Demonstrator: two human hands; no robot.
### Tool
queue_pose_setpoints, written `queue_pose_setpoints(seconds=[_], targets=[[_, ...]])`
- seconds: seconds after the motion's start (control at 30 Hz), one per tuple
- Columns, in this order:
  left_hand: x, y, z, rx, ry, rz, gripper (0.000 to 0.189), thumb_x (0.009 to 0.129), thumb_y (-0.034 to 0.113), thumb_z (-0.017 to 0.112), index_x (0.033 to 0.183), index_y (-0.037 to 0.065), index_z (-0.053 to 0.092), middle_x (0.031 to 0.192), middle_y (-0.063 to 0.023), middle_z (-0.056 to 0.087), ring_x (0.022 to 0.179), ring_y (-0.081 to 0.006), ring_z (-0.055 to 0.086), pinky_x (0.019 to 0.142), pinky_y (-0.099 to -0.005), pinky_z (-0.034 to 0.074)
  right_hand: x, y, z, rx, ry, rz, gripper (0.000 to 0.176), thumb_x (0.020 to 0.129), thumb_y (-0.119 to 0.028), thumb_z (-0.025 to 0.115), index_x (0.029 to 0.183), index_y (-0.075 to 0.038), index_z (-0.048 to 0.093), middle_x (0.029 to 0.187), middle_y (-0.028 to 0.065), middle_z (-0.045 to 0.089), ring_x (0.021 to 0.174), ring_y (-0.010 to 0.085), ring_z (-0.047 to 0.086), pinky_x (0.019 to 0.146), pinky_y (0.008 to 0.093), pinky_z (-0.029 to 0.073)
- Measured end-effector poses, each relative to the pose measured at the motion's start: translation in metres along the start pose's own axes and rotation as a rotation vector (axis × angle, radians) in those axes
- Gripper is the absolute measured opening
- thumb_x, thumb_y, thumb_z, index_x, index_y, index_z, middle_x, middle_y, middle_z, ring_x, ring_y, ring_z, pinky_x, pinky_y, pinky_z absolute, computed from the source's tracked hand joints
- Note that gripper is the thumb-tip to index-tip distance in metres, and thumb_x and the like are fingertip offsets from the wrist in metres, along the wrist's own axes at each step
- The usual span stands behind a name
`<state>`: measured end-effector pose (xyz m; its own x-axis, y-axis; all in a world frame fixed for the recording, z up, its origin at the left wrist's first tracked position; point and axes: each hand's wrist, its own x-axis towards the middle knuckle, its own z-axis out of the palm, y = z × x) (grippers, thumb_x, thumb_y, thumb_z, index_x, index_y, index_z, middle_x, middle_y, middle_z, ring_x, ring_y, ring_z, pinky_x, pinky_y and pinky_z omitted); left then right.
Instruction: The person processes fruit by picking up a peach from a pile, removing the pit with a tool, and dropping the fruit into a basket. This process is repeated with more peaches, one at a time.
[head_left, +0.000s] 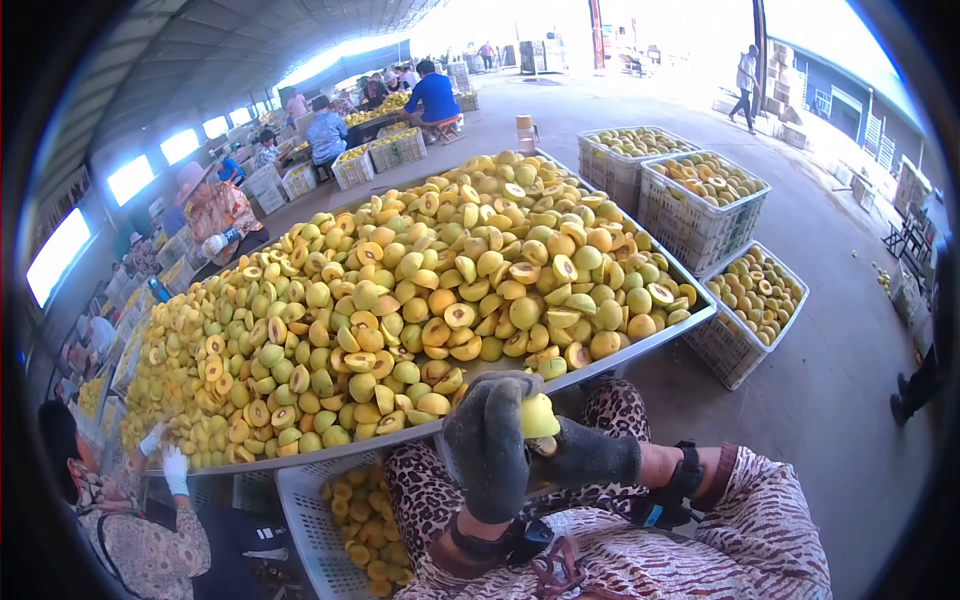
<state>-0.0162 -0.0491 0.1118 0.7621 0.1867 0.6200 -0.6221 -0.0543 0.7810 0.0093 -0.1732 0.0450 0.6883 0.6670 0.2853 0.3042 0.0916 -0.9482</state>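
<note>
Both my hands wear dark gloves and meet above my lap, at the near edge of a metal-rimmed table (640, 348) heaped with halved yellow-green fruit (400, 290). My left hand (492, 440) is closed, its fingers bent over beside a pale yellow-green fruit piece (539, 416). Just right of it, my right hand (585, 452) is closed around the lower part of that same piece, its fingertips partly hidden. A white crate (310, 535) holding more fruit halves stands below the table edge, left of my knees.
Stacked crates of fruit (690, 215) and a lower crate (735, 350) stand right of the table. A co-worker in white gloves (150, 530) sits at the lower left; another (220, 215) is across the table. A bottle (525, 135) stands at the far edge.
</note>
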Motion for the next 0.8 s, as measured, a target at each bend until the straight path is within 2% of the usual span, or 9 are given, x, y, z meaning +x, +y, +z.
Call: queue_pose_setpoints(seconds=[0.13,0.23,0.37,0.43,0.47,0.57,0.6,0.7,0.8], targets=[[-0.002,0.012,0.014,0.002,-0.003,0.103,0.034,0.099,0.018,0.046,0.083,-0.007,0.062,0.083,-0.017,0.067,0.076,-0.0246,0.064,0.072,-0.0366,0.053,-0.008,0.004,0.007,-0.062,0.091,-0.143,0.047,0.081,-0.007,0.073,0.123,-0.003,0.053,0.11,0.0078,0.063,0.099,0.0193,0.062,0.088,0.0326,0.051],[0.006,0.012,0.009,-0.204,-0.062,-0.098,0.036,0.1,0.02,0.045,0.082,-0.007,0.061,0.082,-0.0167,0.066,0.072,-0.0239,0.064,0.07,-0.035,0.053,-0.008,0.008,0.022,0.464,0.167,0.027,0.042,0.081,-0.004,0.072,0.12,-0.004,0.057,0.106,0.0082,0.065,0.094,0.0197,0.063,0.085,0.0331,0.052],[0.005,0.003,0.007,-0.299,-0.09,-0.22,0.033,0.1,0.017,0.045,0.082,-0.006,0.059,0.082,-0.0149,0.065,0.072,-0.024,0.064,0.07,-0.0352,0.054,-0.006,-0.002,-0.001,0.38,0.087,0.026,0.039,0.081,-0.002,0.069,0.118,-0.004,0.058,0.103,0.0091,0.065,0.093,0.0195,0.063,0.084,0.0341,0.052],[0.001,-0.002,0.012,-0.025,-0.027,0.06,0.032,0.1,0.017,0.045,0.081,-0.005,0.059,0.082,-0.0151,0.065,0.071,-0.0242,0.064,0.071,-0.0361,0.053,-0.009,-0.01,-0.016,-0.419,-0.022,0.066,0.039,0.081,-0.003,0.068,0.119,-0.004,0.057,0.106,0.0092,0.065,0.096,0.0184,0.062,0.085,0.0342,0.052],[-0.001,-0.008,0.012,-0.027,-0.003,0.043,0.034,0.101,0.019,0.043,0.081,-0.004,0.058,0.08,-0.0157,0.064,0.069,-0.024,0.063,0.071,-0.0366,0.053,-0.011,0.005,-0.01,0.182,0.035,0.139,0.042,0.083,-0.004,0.067,0.123,-0.004,0.054,0.11,0.0091,0.063,0.101,0.017,0.06,0.087,0.0336,0.051],[0.0,-0.013,0.005,-0.299,-0.082,-0.136,0.037,0.101,0.021,0.04,0.079,-0.003,0.058,0.079,-0.0161,0.063,0.067,-0.0234,0.062,0.07,-0.0363,0.052,-0.009,-0.005,0.0,0.217,-0.065,0.024,0.041,0.085,-0.006,0.066,0.125,-0.005,0.054,0.111,0.0075,0.063,0.102,0.0151,0.06,0.088,0.0323,0.05],[0.001,-0.012,0.003,-0.258,-0.117,-0.126,0.038,0.101,0.02,0.038,0.079,-0.003,0.058,0.079,-0.0156,0.063,0.066,-0.0231,0.061,0.068,-0.0364,0.052,-0.013,-0.008,-0.001,-0.019,-0.09,-0.247,0.042,0.087,-0.008,0.066,0.127,-0.005,0.052,0.114,0.005,0.061,0.105,0.0137,0.058,0.09,0.0314,0.05],[-0.005,-0.018,0.005,-0.096,-0.095,-0.044,0.036,0.099,0.019,0.04,0.078,-0.003,0.059,0.079,-0.0159,0.064,0.067,-0.0245,0.062,0.068,-0.0363,0.052,-0.011,0.017,-0.003,0.583,-0.109,0.191,0.045,0.087,-0.009,0.068,0.129,-0.005,0.051,0.117,0.004,0.06,0.107,0.0127,0.056,0.092,0.0314,0.049],[-0.004,0.007,0.014,0.198,-0.056,0.211,0.033,0.096,0.019,0.044,0.079,-0.004,0.061,0.082,-0.0166,0.066,0.076,-0.027,0.064,0.074,-0.0381,0.052,-0.005,0.018,0.002,0.312,-0.006,-0.013,0.044,0.085,-0.007,0.068,0.126,-0.004,0.052,0.114,0.0061,0.061,0.108,0.0127,0.056,0.091,0.0309,0.049]])
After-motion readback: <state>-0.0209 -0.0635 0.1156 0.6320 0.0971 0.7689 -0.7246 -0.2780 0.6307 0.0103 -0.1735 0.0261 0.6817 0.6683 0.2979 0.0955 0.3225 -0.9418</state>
